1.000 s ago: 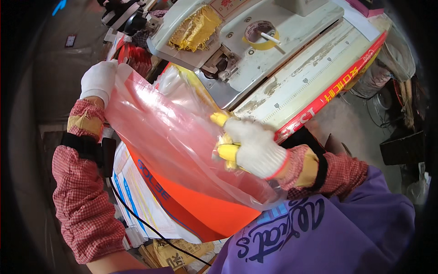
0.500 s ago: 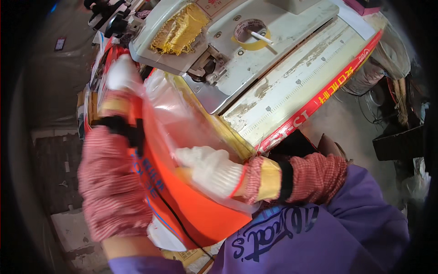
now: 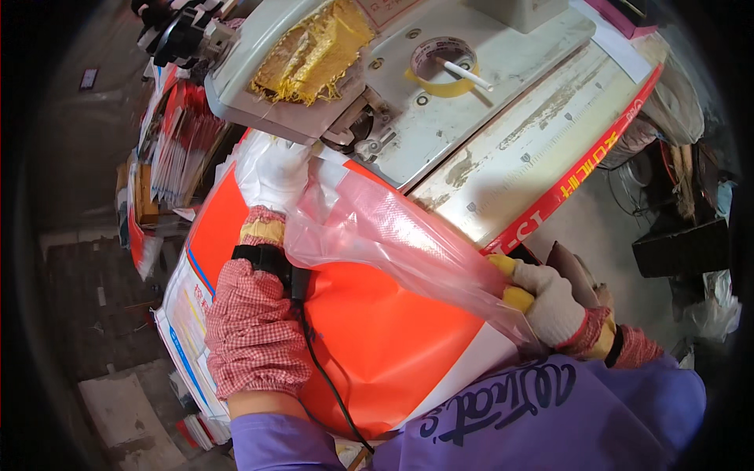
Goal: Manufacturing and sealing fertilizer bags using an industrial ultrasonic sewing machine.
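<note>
You are feeding the clear plastic liner (image 3: 393,235) along the orange woven sack (image 3: 377,345) toward the sewing machine head (image 3: 377,86) at twelve o'clock. Your left hand (image 3: 275,177), gloved white, grips the liner's far end just below the machine, fingers curled around bunched film. Your right hand (image 3: 550,306), at four o'clock, is closed on the near end. Next, I judge, both edges need aligning flat. The liner looks thin, glossy, wrinkled, stretched diagonally across the sack.
</note>
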A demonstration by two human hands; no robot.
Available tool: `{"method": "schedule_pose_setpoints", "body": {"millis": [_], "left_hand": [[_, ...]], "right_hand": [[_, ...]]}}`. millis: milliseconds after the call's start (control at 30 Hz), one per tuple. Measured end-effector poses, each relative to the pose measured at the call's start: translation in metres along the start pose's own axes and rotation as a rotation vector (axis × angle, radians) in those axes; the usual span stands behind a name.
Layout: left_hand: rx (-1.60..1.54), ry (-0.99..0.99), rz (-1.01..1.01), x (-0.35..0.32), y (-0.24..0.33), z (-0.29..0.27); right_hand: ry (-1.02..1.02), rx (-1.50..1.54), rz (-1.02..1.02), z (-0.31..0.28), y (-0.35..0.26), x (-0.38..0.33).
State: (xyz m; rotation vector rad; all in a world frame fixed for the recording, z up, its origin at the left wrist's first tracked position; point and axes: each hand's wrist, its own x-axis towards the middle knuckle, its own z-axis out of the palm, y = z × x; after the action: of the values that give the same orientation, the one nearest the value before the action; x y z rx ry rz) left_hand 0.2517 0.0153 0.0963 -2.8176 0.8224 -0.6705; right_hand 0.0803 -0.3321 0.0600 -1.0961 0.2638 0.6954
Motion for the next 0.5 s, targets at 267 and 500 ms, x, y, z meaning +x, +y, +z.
{"method": "schedule_pose_setpoints", "body": {"millis": [267,500], "left_hand": [[-0.093,-0.151,-0.149,-0.002,0.005,-0.022],[-0.629,-0.390,-0.457,-0.006,0.025,-0.019]], "right_hand": [[-0.041,-1.324,-0.346,0.003,-0.028,-0.006],[-0.125,-1.589,-0.416,-0.003,-0.025,-0.018]]}}
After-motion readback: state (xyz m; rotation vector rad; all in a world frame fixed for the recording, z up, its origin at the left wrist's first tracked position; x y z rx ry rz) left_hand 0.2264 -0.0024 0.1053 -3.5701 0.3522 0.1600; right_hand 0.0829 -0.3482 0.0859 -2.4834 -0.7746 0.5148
